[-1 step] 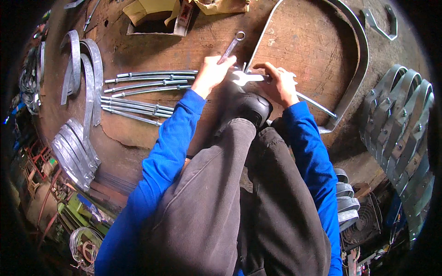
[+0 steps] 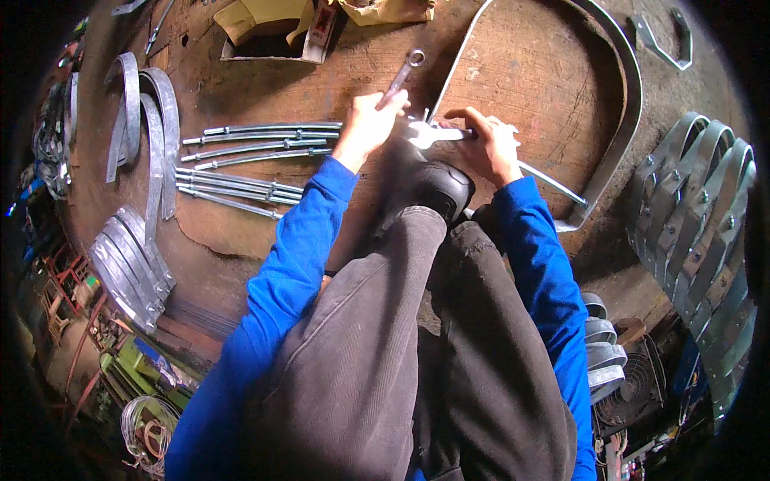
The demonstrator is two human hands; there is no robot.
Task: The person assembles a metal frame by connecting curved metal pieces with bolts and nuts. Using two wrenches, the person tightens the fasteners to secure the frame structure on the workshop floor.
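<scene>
My left hand [image 2: 369,127] is closed around a combination wrench [image 2: 400,76], its ring end pointing up and away. To its right, my right hand [image 2: 491,146] grips a second wrench [image 2: 441,135], whose bright head lies near the end of a bent flat metal strap [image 2: 634,88]. Glare hides just how that head meets the metal. A threaded rod [image 2: 552,182] runs from under my right hand to the strap's other end, by a nut. My dark shoe [image 2: 439,191] rests just below the wrench head.
Several threaded rods with nuts [image 2: 241,183] lie left of my left hand. Curved metal straps [image 2: 132,264] are grouped at far left, and a stack of bent straps [image 2: 694,208] stands at right. An opened cardboard box [image 2: 277,58] sits at the back.
My left hand and its wrench have shifted slightly left and toward me. The wrench head by my right hand has turned a little; the strap and rods stay put.
</scene>
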